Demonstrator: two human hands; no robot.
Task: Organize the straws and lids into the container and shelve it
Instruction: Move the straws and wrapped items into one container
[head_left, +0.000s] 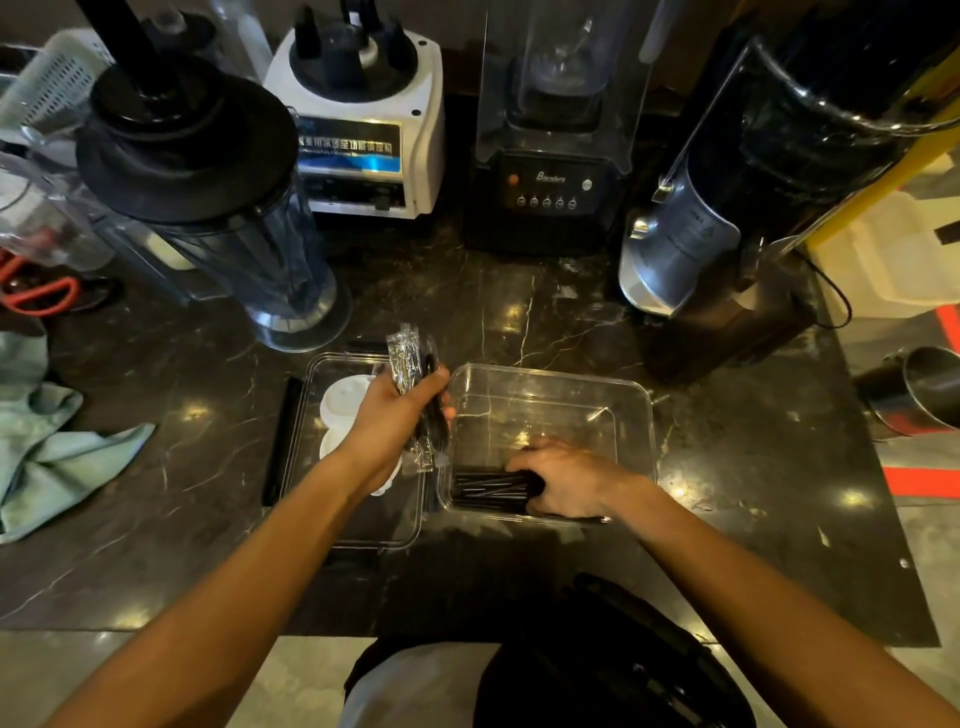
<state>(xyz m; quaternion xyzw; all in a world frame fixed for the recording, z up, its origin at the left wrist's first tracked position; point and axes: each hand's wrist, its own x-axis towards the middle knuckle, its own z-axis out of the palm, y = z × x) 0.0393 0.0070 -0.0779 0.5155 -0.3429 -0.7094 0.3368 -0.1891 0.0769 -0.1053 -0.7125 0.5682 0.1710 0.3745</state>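
Open counter between blender jar and grinder. Blenders wall off the back. Cloth blocks left; clear container far half free.

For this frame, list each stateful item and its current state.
clear container: open, lid off
black straws: lying inside container
container lid: flat beside container
white lids: resting on container lid
wrapped straws: held up
left hand: gripping wrapped straws
right hand: on black straws

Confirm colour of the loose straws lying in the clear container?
Black. The straws lie along the container's near wall under the right hand; head view.
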